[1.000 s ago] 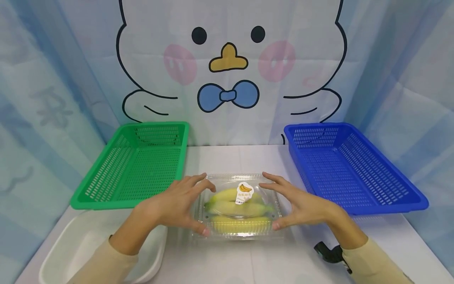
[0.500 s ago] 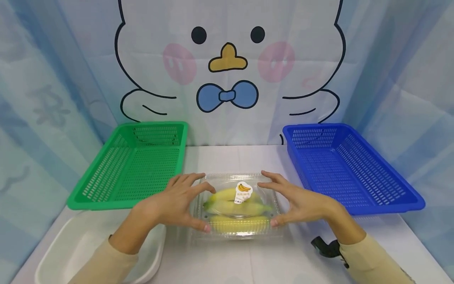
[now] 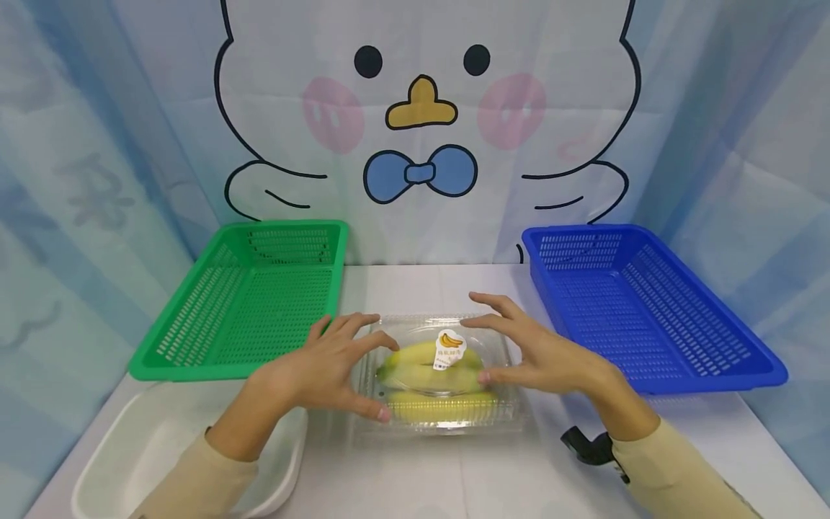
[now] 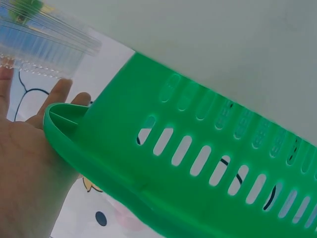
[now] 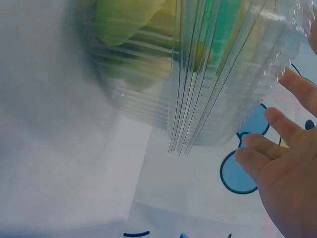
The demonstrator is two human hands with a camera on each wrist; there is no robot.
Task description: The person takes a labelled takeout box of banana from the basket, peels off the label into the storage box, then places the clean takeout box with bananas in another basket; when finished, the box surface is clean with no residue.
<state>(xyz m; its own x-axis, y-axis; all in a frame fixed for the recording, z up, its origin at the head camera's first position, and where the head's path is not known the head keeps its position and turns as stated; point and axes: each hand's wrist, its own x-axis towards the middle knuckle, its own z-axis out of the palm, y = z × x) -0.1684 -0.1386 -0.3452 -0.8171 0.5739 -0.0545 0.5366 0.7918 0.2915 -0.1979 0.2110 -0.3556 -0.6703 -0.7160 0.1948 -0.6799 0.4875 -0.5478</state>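
A clear plastic clamshell box (image 3: 447, 425) lies on the white table in the middle of the head view. Yellow fruit, apparently bananas (image 3: 421, 378), shows inside, and a white label (image 3: 449, 349) with a banana picture is on the lid. My left hand (image 3: 324, 371) is at the box's left side, fingers spread and thumb by the front left. Over the right part of the lid reaches my right hand (image 3: 547, 355), fingers apart. In the right wrist view its fingertips (image 5: 288, 78) are close to the box's edge; contact is hard to tell.
A green slotted basket (image 3: 285, 292) stands behind left, its corner close to my left hand in the left wrist view. The blue basket (image 3: 564, 317) is behind right. At front left sits a white tub (image 3: 295, 461). A black device (image 3: 590, 447) is by my right sleeve.
My right hand has moved left and slightly away from me, from the box's right side to over its lid. The left hand and the box stay nearly where they were.
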